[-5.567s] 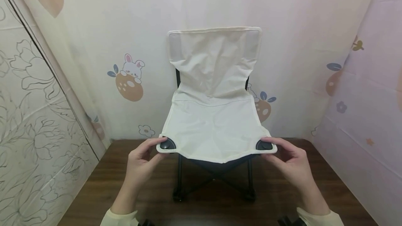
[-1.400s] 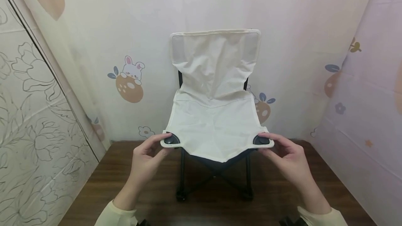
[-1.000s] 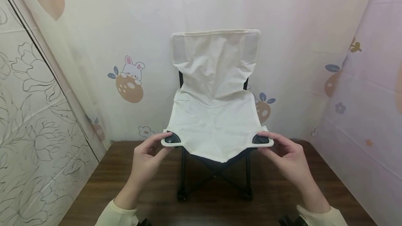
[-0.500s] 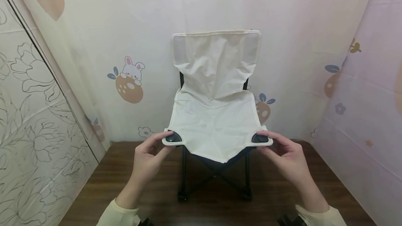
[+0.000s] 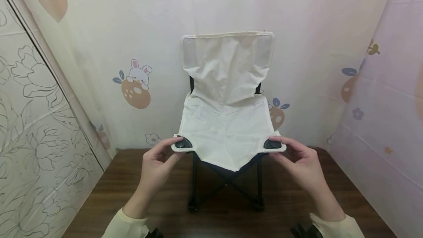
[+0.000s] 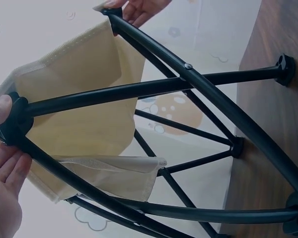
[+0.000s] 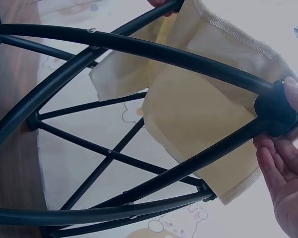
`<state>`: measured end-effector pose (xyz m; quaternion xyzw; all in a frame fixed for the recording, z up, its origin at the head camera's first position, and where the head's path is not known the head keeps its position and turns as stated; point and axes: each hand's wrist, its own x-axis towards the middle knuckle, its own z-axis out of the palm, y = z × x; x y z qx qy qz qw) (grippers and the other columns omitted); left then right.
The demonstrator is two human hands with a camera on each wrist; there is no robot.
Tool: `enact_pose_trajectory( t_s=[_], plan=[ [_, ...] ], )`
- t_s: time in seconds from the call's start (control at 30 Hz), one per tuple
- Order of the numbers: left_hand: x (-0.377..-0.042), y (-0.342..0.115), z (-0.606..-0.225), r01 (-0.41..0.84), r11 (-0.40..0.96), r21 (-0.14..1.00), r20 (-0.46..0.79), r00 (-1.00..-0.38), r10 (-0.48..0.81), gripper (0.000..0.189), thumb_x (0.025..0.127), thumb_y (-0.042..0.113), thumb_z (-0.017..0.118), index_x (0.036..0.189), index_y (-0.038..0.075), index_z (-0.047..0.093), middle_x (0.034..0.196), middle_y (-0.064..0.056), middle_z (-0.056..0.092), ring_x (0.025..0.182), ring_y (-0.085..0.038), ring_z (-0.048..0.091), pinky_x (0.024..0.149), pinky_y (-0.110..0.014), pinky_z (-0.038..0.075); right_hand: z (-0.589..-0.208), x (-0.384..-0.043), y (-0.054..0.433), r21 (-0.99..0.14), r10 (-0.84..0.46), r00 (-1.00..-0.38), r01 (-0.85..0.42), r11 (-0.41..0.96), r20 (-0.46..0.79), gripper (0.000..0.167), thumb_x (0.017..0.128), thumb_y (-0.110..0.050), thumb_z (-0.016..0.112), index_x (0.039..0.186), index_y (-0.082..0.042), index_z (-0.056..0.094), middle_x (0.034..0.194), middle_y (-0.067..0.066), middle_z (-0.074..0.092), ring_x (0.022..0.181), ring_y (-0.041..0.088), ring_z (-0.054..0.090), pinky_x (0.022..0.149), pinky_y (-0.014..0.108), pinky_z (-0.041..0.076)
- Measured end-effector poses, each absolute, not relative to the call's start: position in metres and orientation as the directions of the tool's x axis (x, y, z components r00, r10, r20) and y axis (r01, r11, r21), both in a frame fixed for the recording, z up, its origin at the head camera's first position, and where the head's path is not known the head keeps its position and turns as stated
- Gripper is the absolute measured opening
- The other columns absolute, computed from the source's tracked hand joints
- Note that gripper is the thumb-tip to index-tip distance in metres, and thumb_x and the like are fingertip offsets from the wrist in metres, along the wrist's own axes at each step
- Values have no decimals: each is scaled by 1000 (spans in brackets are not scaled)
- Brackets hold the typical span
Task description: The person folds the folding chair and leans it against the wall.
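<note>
A small folding chair (image 5: 224, 124) with cream fabric and a dark tube frame stands upright in the middle of the head view. My left hand (image 5: 156, 166) pinches its front left seat corner, fingertips on the black corner patch (image 5: 183, 143) and thumb beneath. At the front right corner my right hand (image 5: 302, 162) grips likewise, over the other black patch (image 5: 273, 144). Both wrist views look under the seat, where crossed black tubes (image 6: 104, 96) meet dark plastic joints at the corners. In the right wrist view, thumb and fingers hold such a joint (image 7: 275, 109).
The chair's feet (image 5: 193, 204) rest on a dark wooden tabletop (image 5: 109, 194). Close behind hangs a pale curtain (image 5: 99, 39) printed with bunnies and carrots. Line-drawn flower panels (image 5: 36, 131) close off the left side, and another printed sheet (image 5: 376, 120) the right.
Both hands have moved slightly inward and up with the seat corners. The corners stand closer together, the front legs have narrowed, and the fabric's front edge dips more sharply in the middle.
</note>
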<state>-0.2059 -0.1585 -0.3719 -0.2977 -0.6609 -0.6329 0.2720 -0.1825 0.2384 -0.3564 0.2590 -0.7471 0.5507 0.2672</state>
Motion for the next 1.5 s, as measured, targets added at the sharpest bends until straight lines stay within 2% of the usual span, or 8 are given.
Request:
enact_pose_trajectory(
  t_s=[0.67, 0.97, 1.33, 1.5],
  plan=[
    [-205, -157, -368, 715, 78, 694, 715, -698, 44, 41, 92, -16, 78, 129, 1, 76, 130, -20, 76, 125, -20, 73, 103, -33, 58, -352, -181, 232, -696, -69, -728, -675, 244, 682, 48, 86, 24, 79, 131, 7, 73, 126, 3, 78, 105, 12, 72, 92, 19, 60],
    [-205, -156, -366, 711, 45, 701, 710, -703, 46, 40, 92, -17, 78, 129, -1, 76, 129, -21, 75, 123, -21, 73, 102, -36, 59, -352, -182, 232, -700, -83, -730, -676, 231, 678, 47, 87, 23, 78, 131, 7, 73, 127, 3, 78, 107, 12, 72, 93, 20, 60],
    [-205, -154, -364, 715, 52, 698, 713, -700, 48, 39, 93, -16, 77, 129, -1, 76, 130, -20, 75, 123, -23, 74, 101, -34, 60, -349, -181, 228, -703, -63, -737, -663, 256, 673, 48, 87, 23, 78, 131, 5, 74, 125, 3, 78, 106, 13, 72, 95, 20, 59],
    [-205, -153, -363, 719, 51, 693, 717, -695, 48, 40, 93, -16, 77, 129, -1, 76, 130, -22, 75, 120, -21, 74, 99, -33, 60, -349, -181, 227, -709, -49, -747, -648, 280, 663, 46, 89, 21, 79, 131, 4, 74, 126, 1, 78, 105, 12, 71, 92, 19, 60]
  ],
)
